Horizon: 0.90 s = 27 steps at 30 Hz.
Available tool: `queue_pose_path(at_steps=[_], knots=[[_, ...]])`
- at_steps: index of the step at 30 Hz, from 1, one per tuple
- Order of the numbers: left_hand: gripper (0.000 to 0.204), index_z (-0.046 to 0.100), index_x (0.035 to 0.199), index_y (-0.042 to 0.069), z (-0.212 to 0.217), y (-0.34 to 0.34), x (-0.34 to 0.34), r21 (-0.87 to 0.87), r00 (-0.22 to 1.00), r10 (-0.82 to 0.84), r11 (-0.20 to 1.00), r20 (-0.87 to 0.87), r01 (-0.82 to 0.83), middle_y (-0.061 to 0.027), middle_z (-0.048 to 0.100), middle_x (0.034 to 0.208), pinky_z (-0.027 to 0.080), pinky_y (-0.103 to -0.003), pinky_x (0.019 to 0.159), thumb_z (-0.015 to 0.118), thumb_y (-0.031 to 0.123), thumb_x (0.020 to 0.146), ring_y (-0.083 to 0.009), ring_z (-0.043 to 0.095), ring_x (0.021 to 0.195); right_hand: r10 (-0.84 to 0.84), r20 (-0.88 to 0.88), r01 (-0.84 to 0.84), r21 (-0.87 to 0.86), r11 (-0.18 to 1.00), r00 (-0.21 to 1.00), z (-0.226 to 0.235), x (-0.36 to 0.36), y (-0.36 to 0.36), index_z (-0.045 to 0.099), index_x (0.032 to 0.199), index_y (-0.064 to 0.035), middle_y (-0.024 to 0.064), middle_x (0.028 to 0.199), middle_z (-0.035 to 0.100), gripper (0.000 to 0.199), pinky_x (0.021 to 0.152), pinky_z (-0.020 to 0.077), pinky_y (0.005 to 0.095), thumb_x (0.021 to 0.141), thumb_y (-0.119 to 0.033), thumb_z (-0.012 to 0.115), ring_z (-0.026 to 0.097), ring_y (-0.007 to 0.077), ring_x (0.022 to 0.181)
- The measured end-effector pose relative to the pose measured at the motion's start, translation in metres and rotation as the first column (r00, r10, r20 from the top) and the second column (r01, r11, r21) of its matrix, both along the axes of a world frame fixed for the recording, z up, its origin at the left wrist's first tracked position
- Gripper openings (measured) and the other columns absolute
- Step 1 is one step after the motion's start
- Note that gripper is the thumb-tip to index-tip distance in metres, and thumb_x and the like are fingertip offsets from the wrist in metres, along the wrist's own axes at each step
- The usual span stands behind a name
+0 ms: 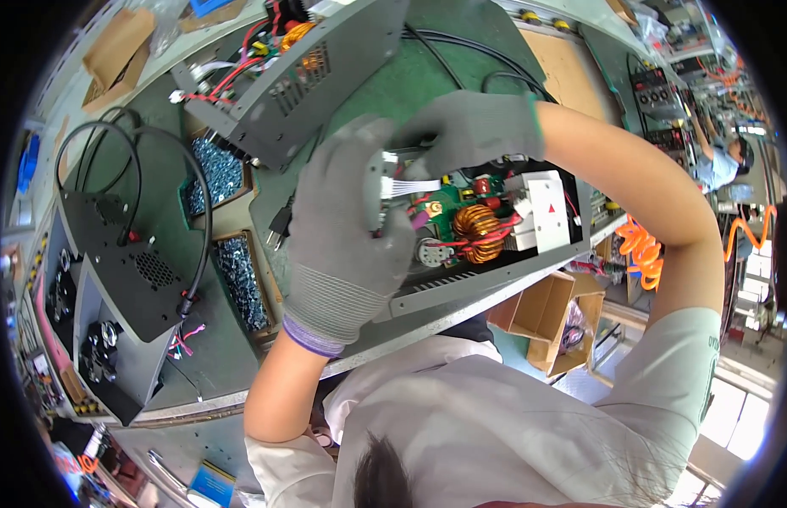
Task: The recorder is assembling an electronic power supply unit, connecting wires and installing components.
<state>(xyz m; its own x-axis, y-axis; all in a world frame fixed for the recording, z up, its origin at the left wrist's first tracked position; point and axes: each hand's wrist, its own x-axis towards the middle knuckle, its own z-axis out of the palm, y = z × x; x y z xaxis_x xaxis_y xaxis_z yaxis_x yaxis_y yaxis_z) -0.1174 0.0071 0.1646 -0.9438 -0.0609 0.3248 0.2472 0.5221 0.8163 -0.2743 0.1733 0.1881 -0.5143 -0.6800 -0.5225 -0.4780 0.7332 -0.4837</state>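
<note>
A black metal case (486, 279) lies in front of me, its inside showing. Within it are a green circuit board (442, 203), a copper-wound toroid coil (478, 231) and a pale metal heat sink block (541, 212). My left hand (338, 212), in a grey glove, closes around a small board (386, 190) at the case's left end. From that board a white ribbon cable (414, 187) runs to the green board. My right hand (478, 127), also gloved, reaches over the case's far side, fingers bent toward the small board. Its fingertips are blurred, and what they grip is hidden.
Another opened case (325, 85) with wiring stands tilted beyond my hands. At left are a black case with a fan (122, 254) and a looped black cable (203, 195). Two trays of screws (215, 173) sit between. A cardboard box (550, 322) stands below the table edge (444, 309).
</note>
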Motion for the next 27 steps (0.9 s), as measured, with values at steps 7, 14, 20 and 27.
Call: queue_pose_path(at_steps=[7,14,20,27], knots=[[0.065,0.052,0.138,-0.001,0.006,0.004,-0.001,0.003,0.994,-0.025,1.0,0.105,0.024,-0.0191,0.056,0.139,0.039,-0.037,0.113,0.057,-0.003,0.073,-0.0311,0.055,0.129,0.116,0.045,-0.124,0.265,0.956,0.992,-0.007,-0.002,-0.025,0.072,0.118,-0.0023,0.0194,0.103,0.074,0.039,0.086,0.0524,0.0424,0.085,-0.025,0.069,0.069,0.0345,0.099],[0.058,0.058,0.131,0.002,0.008,0.006,-0.003,-0.036,0.999,-0.013,0.999,0.031,0.014,-0.02,0.059,0.132,0.045,-0.044,0.107,0.06,0.0,0.073,-0.0396,0.057,0.122,0.039,0.011,-0.041,0.246,0.969,0.999,0.002,-0.001,-0.024,0.072,0.123,-0.0065,0.0162,0.118,0.073,0.043,0.096,0.0532,0.0405,0.085,-0.025,0.071,0.068,0.0309,0.112],[0.045,0.068,0.121,0.012,0.034,0.009,0.001,-0.451,0.994,-0.076,0.892,-0.08,0.032,-0.0163,0.06,0.133,0.039,-0.052,0.108,0.075,0.027,0.079,-0.0413,0.049,0.129,-0.33,0.035,0.329,-0.232,0.916,0.943,0.002,-0.001,0.006,0.066,0.133,-0.0078,0.014,0.109,0.073,0.047,0.086,0.0566,0.0342,0.087,-0.018,0.068,0.07,0.0209,0.101],[0.028,0.075,0.096,0.011,0.046,0.037,0.006,-0.677,0.953,-0.302,0.706,-0.023,0.208,-0.0075,0.064,0.129,0.039,-0.053,0.101,0.076,0.034,0.081,-0.0418,0.049,0.127,-0.433,0.425,0.602,-0.636,0.483,0.795,0.048,0.027,0.023,0.066,0.13,-0.0035,0.0047,0.099,0.071,0.044,0.072,0.0525,0.0273,0.09,-0.022,0.07,0.065,0.0109,0.081]])
